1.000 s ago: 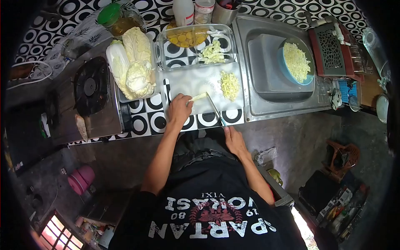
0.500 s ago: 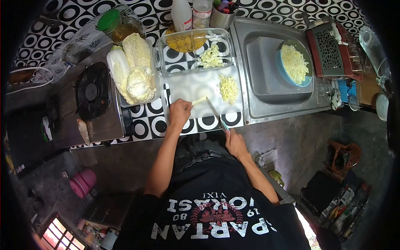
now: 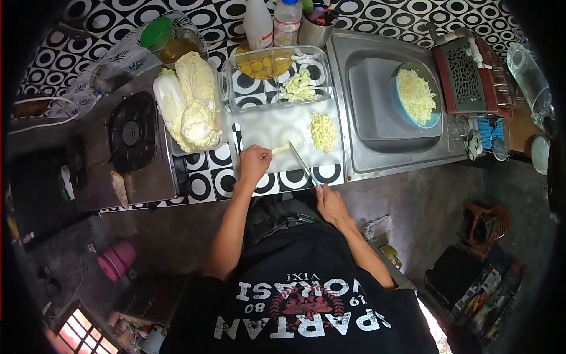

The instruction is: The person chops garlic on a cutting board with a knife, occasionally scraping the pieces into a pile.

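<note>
left hand (image 3: 254, 163): fingers pinched on the left end of a pale strip (image 3: 281, 148), on or just above the cutting board (image 3: 256, 130). right hand (image 3: 331, 203): fingers wrapped round a knife (image 3: 299, 159). judged risk: a nicked fingertip, should the short strip slip under the blade. long axis nearly crosswise, free end pointing right, bladeward.

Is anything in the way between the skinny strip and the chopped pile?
Yes: the long silver-bladed knife with a light blue handle, in the right hand, has its tip at the end of the slim pale yellow vegetable strip facing the heap of chopped pale yellow pieces.
</note>
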### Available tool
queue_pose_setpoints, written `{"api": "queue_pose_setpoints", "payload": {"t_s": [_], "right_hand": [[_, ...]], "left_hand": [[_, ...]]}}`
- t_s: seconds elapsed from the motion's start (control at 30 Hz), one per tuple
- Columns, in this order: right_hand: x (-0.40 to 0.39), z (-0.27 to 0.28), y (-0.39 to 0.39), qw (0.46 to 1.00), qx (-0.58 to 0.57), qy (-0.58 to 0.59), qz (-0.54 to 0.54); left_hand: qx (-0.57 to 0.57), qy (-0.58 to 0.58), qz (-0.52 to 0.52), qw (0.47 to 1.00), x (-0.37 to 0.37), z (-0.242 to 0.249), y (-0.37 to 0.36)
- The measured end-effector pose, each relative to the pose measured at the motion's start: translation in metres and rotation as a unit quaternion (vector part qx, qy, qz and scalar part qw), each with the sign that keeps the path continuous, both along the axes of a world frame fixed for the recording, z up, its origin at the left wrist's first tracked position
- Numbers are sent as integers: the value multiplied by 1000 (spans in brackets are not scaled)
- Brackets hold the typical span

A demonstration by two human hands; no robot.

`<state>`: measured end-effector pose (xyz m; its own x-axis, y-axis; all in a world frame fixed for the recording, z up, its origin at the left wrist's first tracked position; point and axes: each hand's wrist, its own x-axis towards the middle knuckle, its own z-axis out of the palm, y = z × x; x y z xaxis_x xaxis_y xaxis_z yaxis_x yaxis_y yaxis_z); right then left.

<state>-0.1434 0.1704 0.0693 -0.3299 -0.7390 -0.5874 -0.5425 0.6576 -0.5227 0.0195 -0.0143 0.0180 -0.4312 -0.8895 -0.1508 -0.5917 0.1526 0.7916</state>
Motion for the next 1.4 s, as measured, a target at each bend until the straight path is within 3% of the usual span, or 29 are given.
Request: {"api": "queue_pose_setpoints", "payload": {"t_s": [0.47, 0.83, 1.13, 1.4], "right_hand": [[-4, -10, 0, 998, 13, 55, 34], [-5, 5, -4, 1000, 6, -21, 21], [-2, 4, -12, 1000, 13, 4, 24], [-2, -6, -12, 999, 4, 16, 39]], "left_hand": [[9, -24, -8, 1000, -1, -6, -2], [19, -26, 4, 999, -2, -1, 1], [-21, -33, -12, 999, -1, -5, 2], [14, -13, 6, 1000, -2, -4, 1]]}}
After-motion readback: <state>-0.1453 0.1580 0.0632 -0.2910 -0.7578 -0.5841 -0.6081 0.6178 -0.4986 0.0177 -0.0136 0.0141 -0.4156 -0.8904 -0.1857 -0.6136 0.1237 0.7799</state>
